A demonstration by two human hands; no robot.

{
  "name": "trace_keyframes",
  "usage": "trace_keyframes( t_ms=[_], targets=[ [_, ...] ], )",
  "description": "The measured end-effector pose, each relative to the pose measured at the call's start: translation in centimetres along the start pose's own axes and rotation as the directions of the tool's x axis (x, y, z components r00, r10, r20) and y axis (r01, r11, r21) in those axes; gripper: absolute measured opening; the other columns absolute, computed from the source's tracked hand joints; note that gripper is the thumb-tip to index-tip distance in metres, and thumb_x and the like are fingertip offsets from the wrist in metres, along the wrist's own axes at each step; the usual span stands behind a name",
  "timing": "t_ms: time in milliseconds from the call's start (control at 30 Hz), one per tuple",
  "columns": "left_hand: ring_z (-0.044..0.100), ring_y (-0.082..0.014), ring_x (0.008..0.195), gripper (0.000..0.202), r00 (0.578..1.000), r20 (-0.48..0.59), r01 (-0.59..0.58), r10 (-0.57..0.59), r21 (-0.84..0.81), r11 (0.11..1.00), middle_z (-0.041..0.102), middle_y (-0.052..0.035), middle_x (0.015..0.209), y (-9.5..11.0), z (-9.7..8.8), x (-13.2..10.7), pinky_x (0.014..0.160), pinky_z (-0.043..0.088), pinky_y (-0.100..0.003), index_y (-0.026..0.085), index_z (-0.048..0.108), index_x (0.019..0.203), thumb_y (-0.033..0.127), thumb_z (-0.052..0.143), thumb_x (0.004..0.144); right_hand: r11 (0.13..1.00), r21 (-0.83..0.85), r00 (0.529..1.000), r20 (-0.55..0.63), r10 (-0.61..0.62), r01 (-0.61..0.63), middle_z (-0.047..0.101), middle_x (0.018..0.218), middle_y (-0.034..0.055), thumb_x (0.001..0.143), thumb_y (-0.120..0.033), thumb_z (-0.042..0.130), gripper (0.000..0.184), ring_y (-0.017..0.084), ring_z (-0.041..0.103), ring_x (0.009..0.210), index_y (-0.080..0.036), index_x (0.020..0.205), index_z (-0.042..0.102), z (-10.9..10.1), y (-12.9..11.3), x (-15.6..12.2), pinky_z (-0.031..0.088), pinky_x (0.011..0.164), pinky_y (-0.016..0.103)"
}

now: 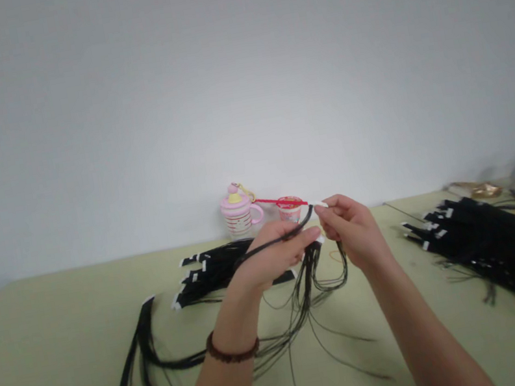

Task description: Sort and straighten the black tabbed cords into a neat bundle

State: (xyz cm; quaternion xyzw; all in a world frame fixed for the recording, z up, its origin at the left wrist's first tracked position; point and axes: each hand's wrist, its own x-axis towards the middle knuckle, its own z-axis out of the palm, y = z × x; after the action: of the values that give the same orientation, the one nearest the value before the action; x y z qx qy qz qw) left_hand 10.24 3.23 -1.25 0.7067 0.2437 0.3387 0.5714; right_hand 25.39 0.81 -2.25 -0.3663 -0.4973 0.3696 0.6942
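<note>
My left hand (275,252), with a dark bead bracelet on its wrist, is closed on a bundle of thin black cords (307,277). The cords hang from a white end by the thumb and trail to the table. A flat black strand (270,241) crosses the back of this hand and rises toward the right. There my right hand (348,224) pinches a white-taped end (319,204). A thin red strip (283,202) stretches left from that white end. A loop of black cord hangs below my right fingers. What lies inside both grips is partly hidden.
Black cord bundles with white-taped ends (215,269) lie behind my left hand. A larger black pile (499,251) covers the right side. A loose bundle (140,351) curves at left. A pink lidded mug (238,216) and a red-and-white cup (289,211) stand near the wall.
</note>
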Motion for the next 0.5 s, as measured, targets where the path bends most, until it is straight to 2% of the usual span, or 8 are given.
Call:
trace_keyframes(
  t_ms=[167, 367, 500],
  targets=[
    [0.033, -0.0047, 0.044, 0.036, 0.992, -0.103, -0.070, 0.067, -0.026, 0.997, 0.038, 0.0062, 0.052, 0.0, 0.7, 0.3, 0.041, 0.022, -0.018, 0.015, 0.054, 0.069, 0.050, 0.057, 0.078, 1.000, 0.002, 0.999, 0.019, 0.030, -0.030, 0.045, 0.047, -0.0081, 0.063, -0.037, 0.075, 0.029, 0.002, 0.030, 0.037, -0.017, 0.069, 0.055, 1.3, 0.6, -0.3, 0.018, 0.035, 0.016],
    [0.035, -0.0042, 0.045, 0.035, 0.980, -0.143, -0.133, 0.141, 0.062, 0.989, 0.040, 0.0059, 0.053, 0.0, 0.4, 0.3, 0.040, 0.022, -0.018, 0.015, 0.053, 0.066, 0.046, 0.057, 0.080, 0.999, 0.019, 0.997, 0.067, 0.038, -0.039, 0.048, 0.054, -0.0054, 0.069, -0.039, 0.071, 0.025, 0.003, 0.035, 0.041, -0.016, 0.071, 0.059, 0.7, 0.2, -0.1, 0.022, 0.037, 0.016],
    [0.036, -0.0044, 0.041, 0.032, 0.963, -0.224, -0.154, 0.150, -0.002, 0.988, 0.042, 0.0063, 0.049, -0.2, 0.4, 0.5, 0.039, 0.024, -0.019, 0.015, 0.052, 0.065, 0.042, 0.056, 0.082, 1.000, -0.001, 0.994, 0.102, 0.024, -0.024, 0.056, 0.062, -0.0029, 0.072, -0.039, 0.069, 0.024, 0.004, 0.043, 0.046, -0.017, 0.072, 0.057, 0.3, -0.3, -0.3, 0.029, 0.040, 0.017]
  ],
)
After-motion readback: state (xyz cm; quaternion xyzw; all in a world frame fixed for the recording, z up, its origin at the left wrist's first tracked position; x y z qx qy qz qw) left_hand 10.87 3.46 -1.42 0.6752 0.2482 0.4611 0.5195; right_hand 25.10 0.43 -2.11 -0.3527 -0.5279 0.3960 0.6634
